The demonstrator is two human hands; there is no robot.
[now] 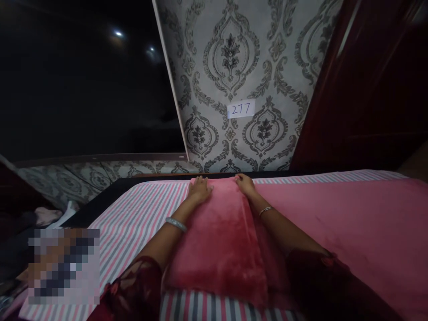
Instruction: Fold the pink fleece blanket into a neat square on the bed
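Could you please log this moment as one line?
left hand: resting on folded pink plush blanket | right hand: touching its far edge | beneath: pink-grey-white striped cloth

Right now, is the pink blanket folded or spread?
Partly folded: the pink blanket is doubled over at left, left hand and right hand at the far edge of the flap; the rest lies spread rightward.

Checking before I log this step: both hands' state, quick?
Left hand: open, resting on the far edge of the folded pink plush fabric.
Right hand: closed, apparently pinching that fabric's far edge.
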